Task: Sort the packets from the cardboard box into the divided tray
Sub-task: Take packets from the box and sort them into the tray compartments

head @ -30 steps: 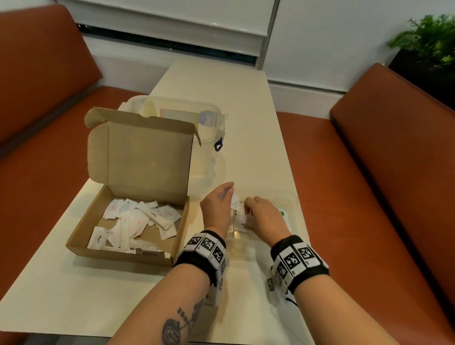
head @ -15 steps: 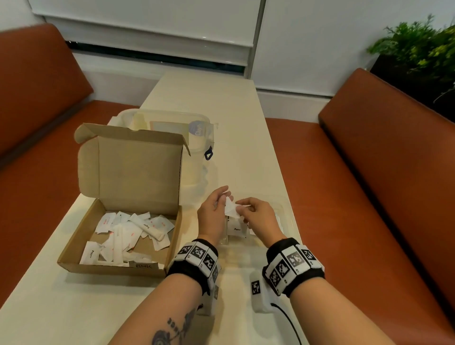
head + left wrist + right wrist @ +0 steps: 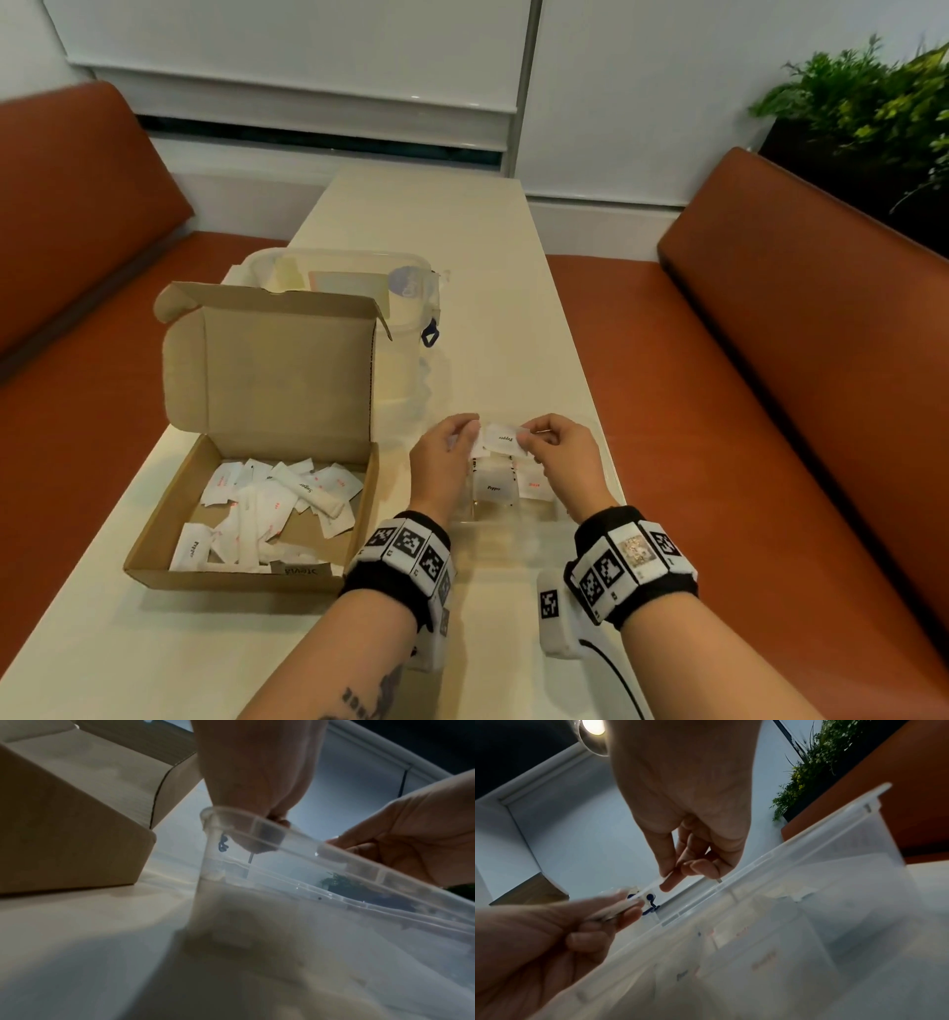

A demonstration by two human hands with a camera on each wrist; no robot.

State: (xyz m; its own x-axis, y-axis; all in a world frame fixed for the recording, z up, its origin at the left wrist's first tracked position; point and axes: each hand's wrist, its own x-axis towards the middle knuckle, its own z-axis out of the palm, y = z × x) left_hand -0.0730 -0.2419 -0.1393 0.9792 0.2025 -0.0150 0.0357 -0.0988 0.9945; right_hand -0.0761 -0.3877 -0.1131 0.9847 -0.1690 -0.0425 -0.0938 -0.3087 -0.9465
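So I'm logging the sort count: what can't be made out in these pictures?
- Divided tray far compartments: head view, both hands cover them.
- Packets held by the left hand: head view, count hidden behind the fingers.
- Tray packet labels: right wrist view, blurred through the frosted wall.
- Cardboard box packets: head view, overlapping, mostly unreadable.

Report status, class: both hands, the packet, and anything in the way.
Left hand and right hand pinch one pepper packet above the clear tray. More packets wait in the cardboard box. Nothing blocks the tray.
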